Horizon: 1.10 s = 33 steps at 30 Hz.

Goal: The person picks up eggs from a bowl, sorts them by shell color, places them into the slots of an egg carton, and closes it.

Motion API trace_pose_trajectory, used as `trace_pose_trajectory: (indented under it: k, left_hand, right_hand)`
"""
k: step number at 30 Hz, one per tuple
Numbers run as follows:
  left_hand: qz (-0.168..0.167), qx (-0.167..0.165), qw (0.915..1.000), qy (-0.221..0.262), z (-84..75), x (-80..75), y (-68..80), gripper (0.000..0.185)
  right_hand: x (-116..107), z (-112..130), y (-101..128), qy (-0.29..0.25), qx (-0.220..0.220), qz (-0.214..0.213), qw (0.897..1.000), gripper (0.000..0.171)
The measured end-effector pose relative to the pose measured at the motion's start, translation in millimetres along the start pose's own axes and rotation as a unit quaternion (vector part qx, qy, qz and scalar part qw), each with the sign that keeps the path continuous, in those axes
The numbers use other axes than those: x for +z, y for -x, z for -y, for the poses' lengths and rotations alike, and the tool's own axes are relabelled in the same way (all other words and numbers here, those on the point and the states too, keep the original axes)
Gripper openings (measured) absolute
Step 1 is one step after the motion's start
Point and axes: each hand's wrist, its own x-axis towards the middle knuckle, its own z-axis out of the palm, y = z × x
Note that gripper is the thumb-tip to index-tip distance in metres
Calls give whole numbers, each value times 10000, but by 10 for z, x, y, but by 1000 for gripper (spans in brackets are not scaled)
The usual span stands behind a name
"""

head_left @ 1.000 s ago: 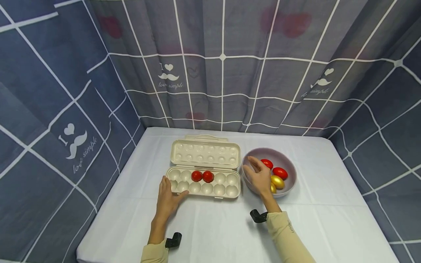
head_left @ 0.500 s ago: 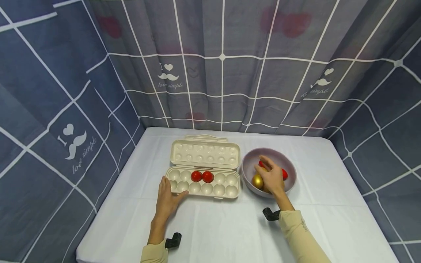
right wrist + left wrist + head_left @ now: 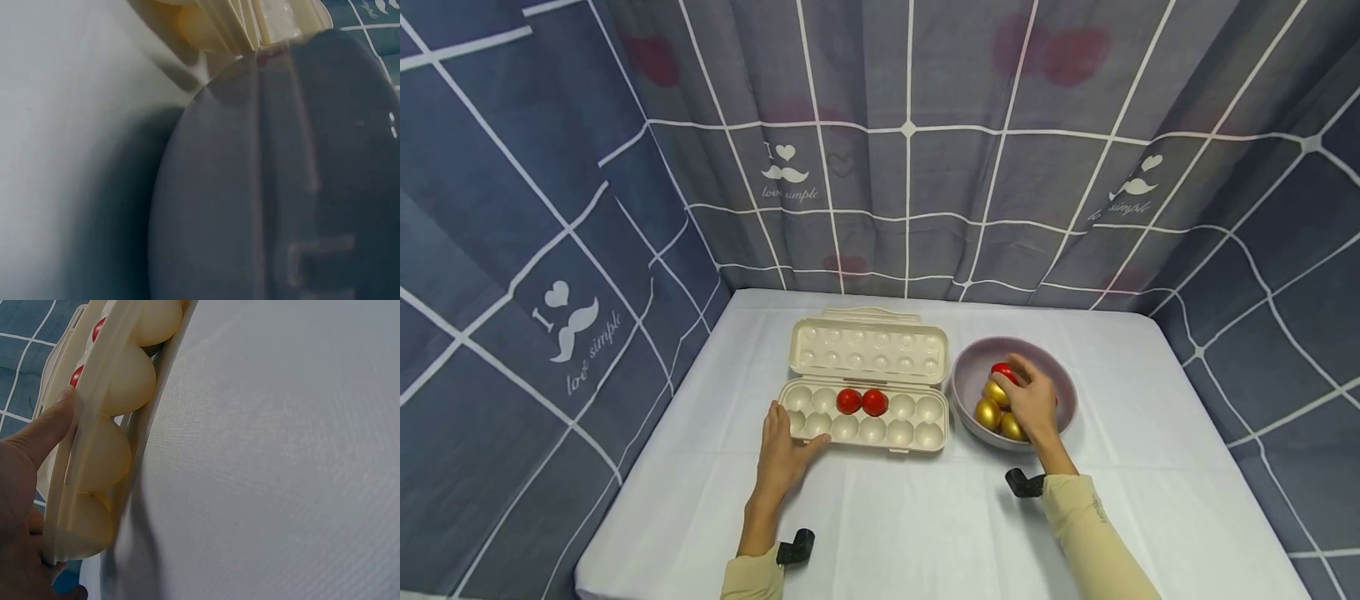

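My left hand (image 3: 781, 457) grips the left end of an open cream egg carton (image 3: 857, 443), thumb along its front edge and fingers around the end. In the left wrist view, the thumb (image 3: 47, 428) presses on the carton's rim. Two red eggs (image 3: 848, 402) stand side by side in the carton's back row. My right hand (image 3: 1033, 404) reaches into a mauve bowl (image 3: 970, 354), thumb and fingertips pinching a red egg (image 3: 1002, 372). Several golden eggs (image 3: 987, 413) lie below that hand. The right wrist view shows mostly the bowl's outer wall (image 3: 206, 206); the hand is hidden there.
The carton's lid (image 3: 868, 348) lies folded back behind its cups, right beside the bowl. A white cloth covers the table (image 3: 910, 517). Grey-blue gridded curtains (image 3: 880, 175) rise at the back and on both sides.
My right hand has moved rightward over the bowl, then closed its fingertips at the red egg. Golden eggs now show to its left. My left hand and the carton stay still.
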Motion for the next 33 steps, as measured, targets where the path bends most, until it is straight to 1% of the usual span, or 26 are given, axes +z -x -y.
trace_pose_trajectory:
  k: [6,10,14,19,20,23,27,33]
  left_hand:
    - [-15,25,10000,21,-8,0,0,114]
    - [3,3,10000,9,5,3,4,115]
    - [-11,2,10000,25,16,5,5,115]
    - [-141,90,9998,61,13,13,-10,113]
    - [-154,113,9998,77,8,12,-11,113]
    - [-76,35,9999,106,-8,1,-7,113]
    - [57,-92,9999,115,-19,-18,-1,114]
    - [62,-94,9999,99,-18,-16,5,115]
  right_hand:
    - [5,-18,-47,108,260,-86,9996,51]
    - [11,-32,-72,303,405,-144,9986,53]
    - [10,-45,-101,572,516,-100,9970,56]
    - [7,-64,-138,838,679,39,9942,59]
    - [5,-71,-145,862,687,71,9939,59]
    - [4,-85,-160,878,721,186,9934,59]
    - [18,-87,-180,1003,732,468,9912,59]
    - [71,-62,-182,1276,624,970,9851,60]
